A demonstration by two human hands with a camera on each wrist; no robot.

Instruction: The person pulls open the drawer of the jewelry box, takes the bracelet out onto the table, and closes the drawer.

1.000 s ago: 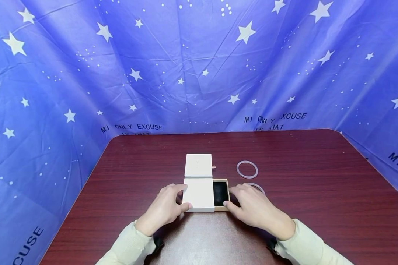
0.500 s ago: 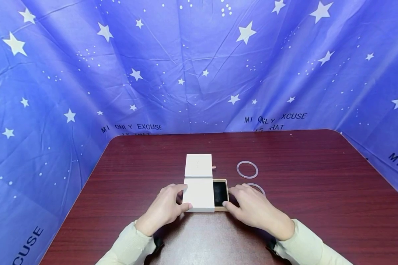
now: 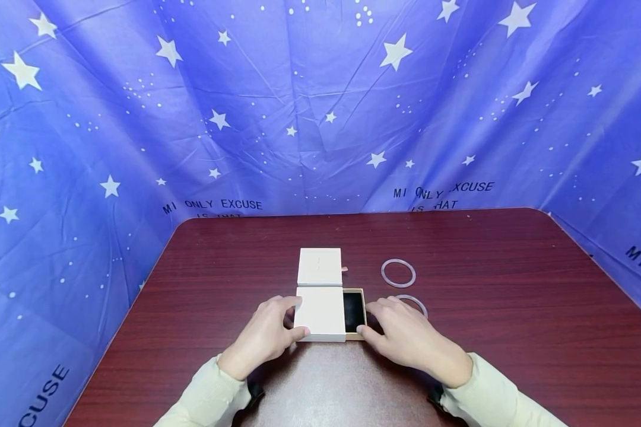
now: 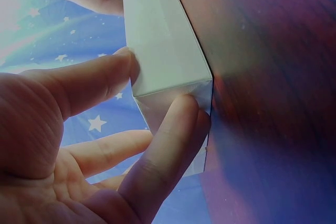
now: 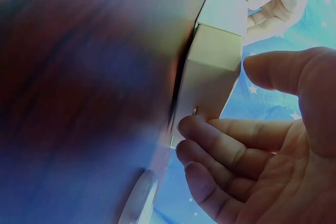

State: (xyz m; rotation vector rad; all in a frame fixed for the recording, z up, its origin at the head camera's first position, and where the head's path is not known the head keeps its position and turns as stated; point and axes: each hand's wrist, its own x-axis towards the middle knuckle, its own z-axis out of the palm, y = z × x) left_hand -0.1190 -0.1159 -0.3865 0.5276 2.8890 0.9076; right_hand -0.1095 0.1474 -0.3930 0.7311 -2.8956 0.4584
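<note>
A white slide-out gift box point(image 3: 321, 314) lies in front of me with its drawer point(image 3: 354, 311) partly out on the right; the drawer has a tan rim and black lining. My left hand point(image 3: 265, 332) holds the box's left end, thumb at the near corner and index fingertip against the end face in the left wrist view. My right hand point(image 3: 406, 335) is at the drawer's outer end. In the right wrist view its thumb is at one edge of that drawer end point(image 5: 210, 85), while relaxed fingertips touch or nearly touch the face around a small hole.
Directly behind stands a second white box point(image 3: 319, 265), closed, with a small ribbon tab point(image 3: 344, 269). One pale bangle point(image 3: 398, 261) lies to its right; another bangle point(image 3: 421, 304) is partly hidden by my right hand. A star-printed blue curtain point(image 3: 310, 89) surrounds the dark red table point(image 3: 219, 255).
The drawer has slid slightly left into the box, and my right hand has shifted left with it. My left hand stays in place.
</note>
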